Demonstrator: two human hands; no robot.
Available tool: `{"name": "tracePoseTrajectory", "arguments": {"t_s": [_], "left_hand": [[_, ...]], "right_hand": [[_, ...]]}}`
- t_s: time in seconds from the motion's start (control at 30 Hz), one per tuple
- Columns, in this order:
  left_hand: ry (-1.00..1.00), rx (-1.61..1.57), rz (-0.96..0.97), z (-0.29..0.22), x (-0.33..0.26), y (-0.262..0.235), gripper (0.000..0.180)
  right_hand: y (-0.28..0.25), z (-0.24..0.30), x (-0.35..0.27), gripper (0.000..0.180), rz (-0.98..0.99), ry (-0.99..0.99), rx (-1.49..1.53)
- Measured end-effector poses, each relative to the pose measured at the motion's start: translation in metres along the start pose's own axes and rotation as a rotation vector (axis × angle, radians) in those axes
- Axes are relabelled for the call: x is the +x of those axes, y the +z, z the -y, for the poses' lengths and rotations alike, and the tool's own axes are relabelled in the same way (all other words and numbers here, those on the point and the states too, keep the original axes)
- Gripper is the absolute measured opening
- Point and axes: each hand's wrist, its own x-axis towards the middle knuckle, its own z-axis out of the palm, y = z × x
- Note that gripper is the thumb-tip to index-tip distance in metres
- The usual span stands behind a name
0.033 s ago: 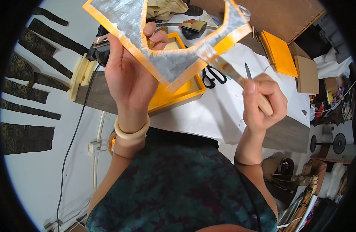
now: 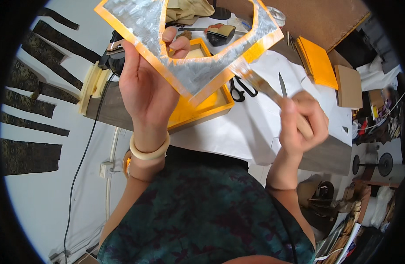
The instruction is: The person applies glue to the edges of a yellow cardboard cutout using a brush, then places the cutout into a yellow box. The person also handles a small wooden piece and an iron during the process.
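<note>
The left hand (image 2: 146,90) pinches an orange-edged grey panel (image 2: 196,75) above the desk (image 2: 327,154), thumb on the outer edge, fingers (image 2: 181,45) through the cut-out, while over to my right the right hand (image 2: 301,123) has its fingers closed round a brush (image 2: 269,91), its blurred bristles at the panel's near edge, touching or not I can't tell. Between the hands lie an orange box (image 2: 207,111) and black-handled scissors (image 2: 236,95); just beyond the right fingers lies a slim blade (image 2: 282,83).
</note>
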Motion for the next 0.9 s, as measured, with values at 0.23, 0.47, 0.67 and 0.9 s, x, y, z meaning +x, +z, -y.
{"name": "tracePoseTrajectory", "arguments": {"t_s": [0.23,0.47,0.67,0.9], "left_hand": [[-0.017,0.032,-0.023,0.0,0.003,-0.003,0.051],[-0.065,0.094,-0.03,-0.006,-0.004,0.005,0.052],[-0.2,0.107,-0.004,-0.014,-0.003,0.003,0.056],[-0.191,0.216,-0.035,-0.015,-0.005,0.004,0.058]], "right_hand": [[-0.005,-0.03,0.007,0.034,-0.472,0.336,0.464],[-0.001,-0.098,0.042,0.034,-0.114,0.419,0.666],[-0.003,-0.115,0.099,0.032,0.451,0.771,0.889],[0.024,-0.081,0.095,0.046,0.354,0.354,-0.075]]}}
